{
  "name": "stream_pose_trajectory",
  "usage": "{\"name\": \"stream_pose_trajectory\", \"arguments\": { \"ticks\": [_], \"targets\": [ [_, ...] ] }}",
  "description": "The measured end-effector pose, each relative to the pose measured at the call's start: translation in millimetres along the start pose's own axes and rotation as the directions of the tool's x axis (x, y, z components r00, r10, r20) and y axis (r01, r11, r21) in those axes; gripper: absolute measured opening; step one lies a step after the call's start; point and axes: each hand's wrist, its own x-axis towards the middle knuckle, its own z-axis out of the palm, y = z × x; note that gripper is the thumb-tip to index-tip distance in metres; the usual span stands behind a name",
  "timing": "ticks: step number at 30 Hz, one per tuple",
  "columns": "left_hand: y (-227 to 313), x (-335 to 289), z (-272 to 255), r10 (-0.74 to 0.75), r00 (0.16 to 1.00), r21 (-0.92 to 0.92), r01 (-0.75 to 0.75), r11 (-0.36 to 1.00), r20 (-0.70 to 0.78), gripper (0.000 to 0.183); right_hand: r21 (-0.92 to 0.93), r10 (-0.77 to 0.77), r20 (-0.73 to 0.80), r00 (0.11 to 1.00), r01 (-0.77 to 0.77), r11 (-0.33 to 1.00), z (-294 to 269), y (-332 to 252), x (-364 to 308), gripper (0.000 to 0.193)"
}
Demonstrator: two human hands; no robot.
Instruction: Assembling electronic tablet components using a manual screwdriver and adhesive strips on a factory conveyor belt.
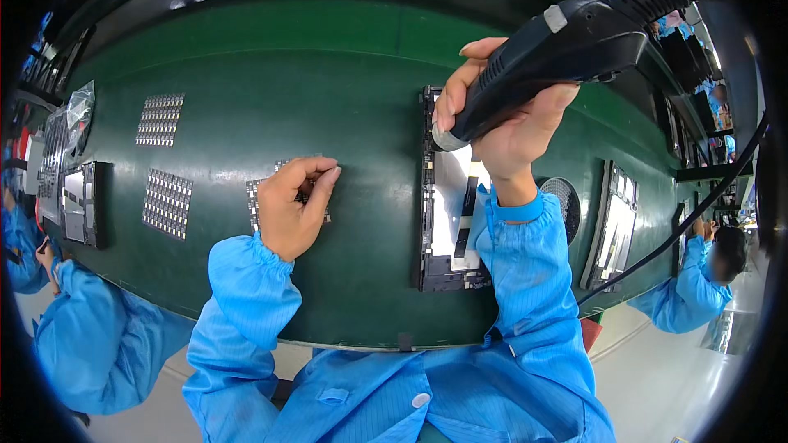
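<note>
While the right hand (501,127) gripped a dark electric screwdriver (546,61), tip down over the open device (450,197) on the green desk (361,107), the left hand (295,205) pinched with narrow fingers at a sheet of small parts (256,201).

Place: I see an electronics assembly line.
Signs: green bench (345,57), open devices (447,197) in a row, co-workers (698,279) in blue smocks.
</note>
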Motion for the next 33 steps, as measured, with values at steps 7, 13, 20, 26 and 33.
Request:
{"name": "stream_pose_trajectory", "arguments": {
  "ticks": [7,13,20,26,33],
  "targets": [
    [-14,3,1,0.056,0.995,-0.100,-0.064,0.993,-0.080,0.011,0.000,-0.013,-0.056,0.998,0.013,1.000,6,3,-3,0.093],
    [-19,5,-4,0.172,0.984,-0.002,-0.172,0.985,-0.049,0.017,0.091,-0.119,-0.091,0.989,0.128,0.988,-43,-43,-24,0.096],
    [-16,7,-2,0.264,0.964,0.094,-0.260,0.961,-0.035,0.016,0.067,-0.263,-0.184,0.947,0.279,0.958,-118,-74,-102,0.091],
    [-12,3,1,0.238,0.971,0.152,-0.234,0.960,-0.008,0.016,0.023,-0.133,-0.384,0.914,0.153,0.988,-127,-54,-128,0.089],
    [-22,2,-5,0.262,0.964,0.166,-0.251,0.954,-0.043,0.018,-0.136,-0.133,-0.421,0.897,0.083,0.987,-129,-44,-118,0.084]
  ]
}}
